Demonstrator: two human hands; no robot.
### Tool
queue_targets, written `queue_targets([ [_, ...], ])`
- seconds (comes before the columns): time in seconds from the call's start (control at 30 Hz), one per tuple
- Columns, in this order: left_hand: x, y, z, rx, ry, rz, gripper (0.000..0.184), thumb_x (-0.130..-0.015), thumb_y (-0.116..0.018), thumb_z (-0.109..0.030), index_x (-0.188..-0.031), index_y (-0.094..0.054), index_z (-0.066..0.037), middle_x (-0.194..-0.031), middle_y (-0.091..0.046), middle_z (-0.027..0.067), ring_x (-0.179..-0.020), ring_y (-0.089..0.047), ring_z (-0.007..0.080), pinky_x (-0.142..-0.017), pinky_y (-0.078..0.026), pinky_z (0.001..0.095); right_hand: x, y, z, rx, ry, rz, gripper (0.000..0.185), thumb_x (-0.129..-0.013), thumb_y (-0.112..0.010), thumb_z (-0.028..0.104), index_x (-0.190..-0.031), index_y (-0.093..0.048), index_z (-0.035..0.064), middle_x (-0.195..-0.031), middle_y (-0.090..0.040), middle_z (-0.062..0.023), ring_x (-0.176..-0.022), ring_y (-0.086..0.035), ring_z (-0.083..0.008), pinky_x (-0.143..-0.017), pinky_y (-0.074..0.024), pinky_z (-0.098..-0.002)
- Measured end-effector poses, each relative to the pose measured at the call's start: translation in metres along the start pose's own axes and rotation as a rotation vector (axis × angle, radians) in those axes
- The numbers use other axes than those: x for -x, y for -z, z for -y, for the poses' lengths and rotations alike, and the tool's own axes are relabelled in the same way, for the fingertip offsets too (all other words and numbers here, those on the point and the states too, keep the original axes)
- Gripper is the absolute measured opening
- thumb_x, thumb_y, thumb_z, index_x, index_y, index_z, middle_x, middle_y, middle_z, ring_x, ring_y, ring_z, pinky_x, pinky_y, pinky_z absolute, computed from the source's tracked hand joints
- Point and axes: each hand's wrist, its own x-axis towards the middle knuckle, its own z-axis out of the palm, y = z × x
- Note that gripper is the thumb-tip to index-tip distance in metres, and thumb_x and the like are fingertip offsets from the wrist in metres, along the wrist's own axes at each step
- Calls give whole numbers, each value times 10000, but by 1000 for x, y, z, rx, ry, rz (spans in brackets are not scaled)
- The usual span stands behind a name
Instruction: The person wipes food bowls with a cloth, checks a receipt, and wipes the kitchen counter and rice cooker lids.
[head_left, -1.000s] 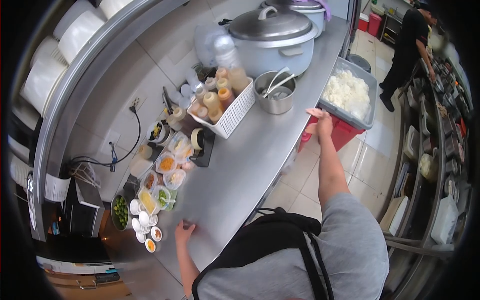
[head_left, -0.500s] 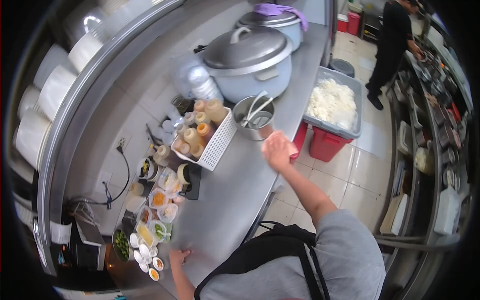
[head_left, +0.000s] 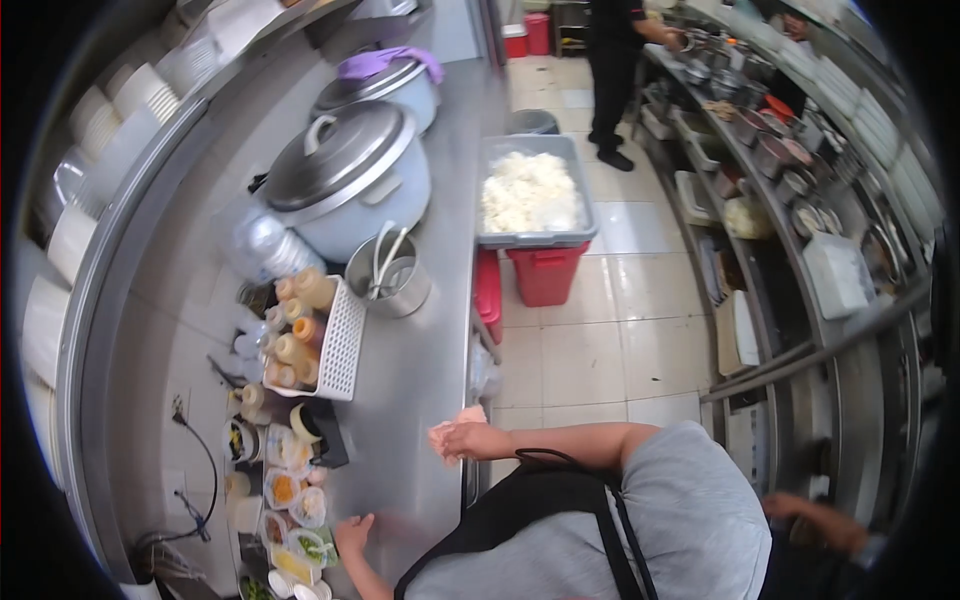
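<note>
My right hand (head_left: pixel 474 441) is closed round a pink cloth (head_left: pixel 440 440) at the front edge of the steel counter (head_left: pixel 400 385). My left hand (head_left: pixel 352 532) rests on the counter further left, holding nothing, with its thumb apart. Beside it stand clear tubs of food, among them one with chopped greens (head_left: pixel 312 545) and one with orange bits (head_left: pixel 283 489). Small white cups (head_left: pixel 283 583) lie at the lower edge of the view. Up the counter are a white basket (head_left: pixel 345 345) of squeeze bottles and a metal pot (head_left: pixel 405 290) with ladles in it.
Two large lidded pots (head_left: pixel 375 215) stand at the counter's far end. A grey bin of rice (head_left: pixel 588 225) sits on a red container (head_left: pixel 545 275) in the aisle. One person (head_left: pixel 612 80) works at the right-hand shelves; another person's hand (head_left: pixel 785 505) shows at lower right.
My right hand has drawn the pink cloth back along the counter edge, from near the metal pot towards my body. The view has turned to the right. My left hand still rests on the counter.
</note>
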Motion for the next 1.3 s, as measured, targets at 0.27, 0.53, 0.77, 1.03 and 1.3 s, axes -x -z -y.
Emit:
queue_targets([
  [0.27,3,28,-168,174,-443,-34,539,-700,-671,-398,-1076,-604,-18,-983,-624,202,-918,-603,322,-809,-460,383,75,140,5,-934,-943,-718,346,-849,-546,380,-958,-599,55,-761,-617,-49,-754,-601,-142,-713,-473,-274],
  [0.53,-14,15,-277,121,-581,61,531,-687,-695,-363,-1082,-601,-20,-1008,-610,221,-957,-589,335,-825,-456,390,167,211,-9,-602,-1180,-646,269,-802,-590,200,-1033,-594,62,-926,-643,-117,-830,-610,-207,-749,-464,-298],
  [0.77,-33,11,-368,135,-720,-26,522,-699,-695,-361,-1075,-602,-10,-1016,-604,224,-896,-595,352,-799,-464,397,212,265,-83,-2,-1254,-591,271,-827,-578,230,-996,-578,18,-897,-630,-115,-842,-595,-204,-747,-465,-309],
  [1.03,-45,27,-412,82,-642,25,551,-704,-690,-385,-1105,-587,-21,-1057,-594,205,-930,-580,347,-825,-449,404,149,378,-135,-1033,-667,-1023,408,-904,-473,338,-1169,-490,28,-1090,-569,-81,-981,-562,-187,-842,-463,-319],
  [1.3,-85,70,-412,325,-542,-97,508,-738,-664,-359,-1122,-578,-39,-1096,-576,206,-1050,-523,360,-903,-407,402,-20,418,-195,-1409,-309,-891,567,-894,-458,429,-1267,-372,11,-1165,-508,-118,-1053,-519,-197,-901,-431,-317],
])
